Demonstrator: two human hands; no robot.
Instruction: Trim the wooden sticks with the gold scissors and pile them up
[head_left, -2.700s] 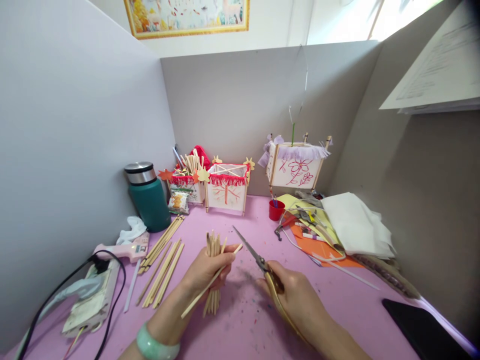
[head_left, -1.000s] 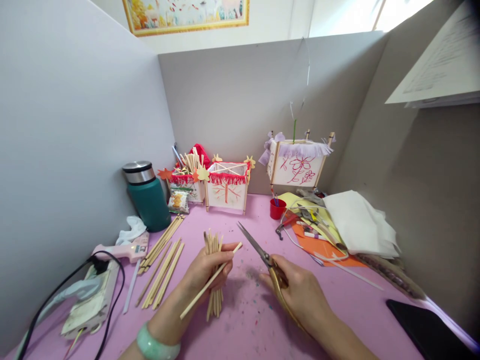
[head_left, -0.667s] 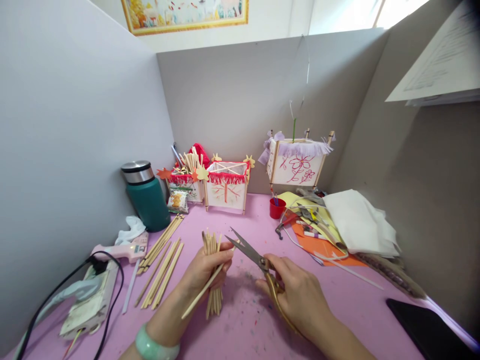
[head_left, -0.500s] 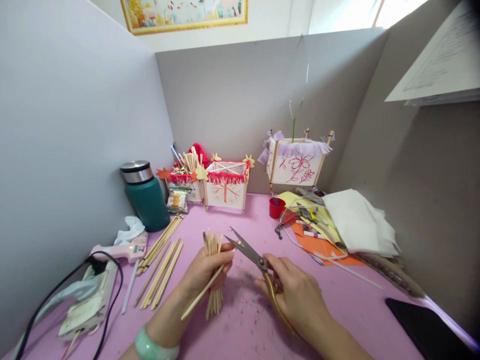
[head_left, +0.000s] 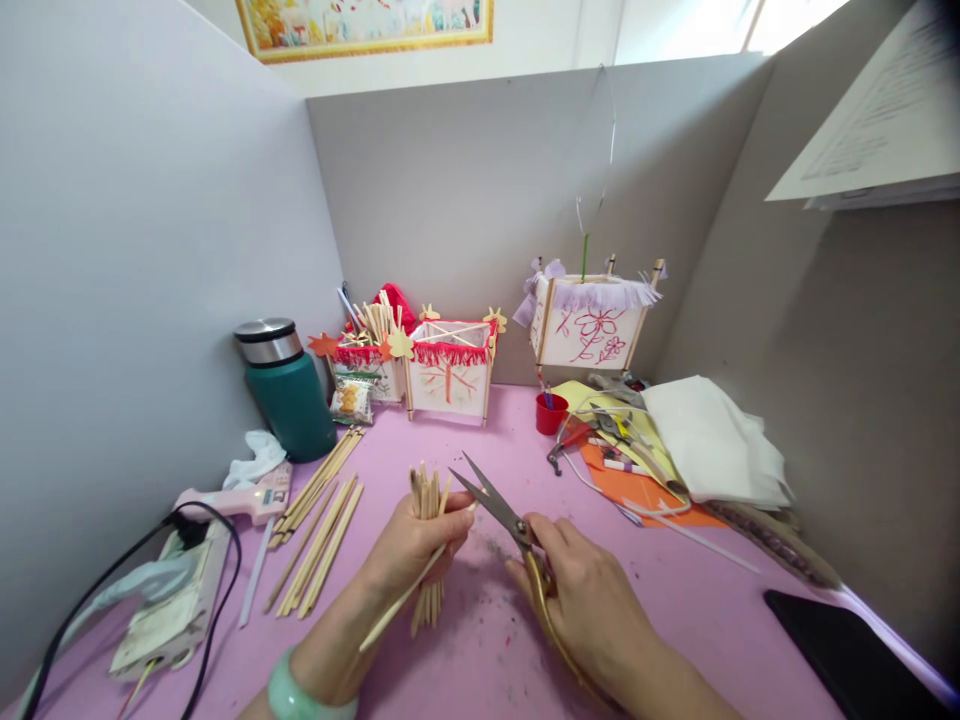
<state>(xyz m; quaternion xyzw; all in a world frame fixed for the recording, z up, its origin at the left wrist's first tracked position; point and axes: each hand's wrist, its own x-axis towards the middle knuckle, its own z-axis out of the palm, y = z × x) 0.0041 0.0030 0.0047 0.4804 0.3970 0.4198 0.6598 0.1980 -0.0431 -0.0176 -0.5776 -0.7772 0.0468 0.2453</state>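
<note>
Over the pink tabletop [head_left: 480, 665]: open room in front of your hands, dotted with coloured specks.
Left hand [head_left: 416, 545]: closed around a bundle of wooden sticks [head_left: 426, 500], with one longer stick [head_left: 394, 622] slanting across your palm.
Right hand [head_left: 581, 600]: gripping gold-handled scissors [head_left: 499, 515], blades parted (their tips sit just beyond your left knuckles, not touching the sticks as far as you can see).
Left edge: loose sticks [head_left: 319, 535] and a pink glue gun [head_left: 232, 505], just beside your left forearm's path.
Right edge: orange paper [head_left: 637, 490] and a black tablet [head_left: 840, 650], well apart from your right hand.
Far edge: a red-fringed paper lantern [head_left: 450, 375] and a lilac-fringed paper lantern [head_left: 589, 325], both well beyond your hands.
</note>
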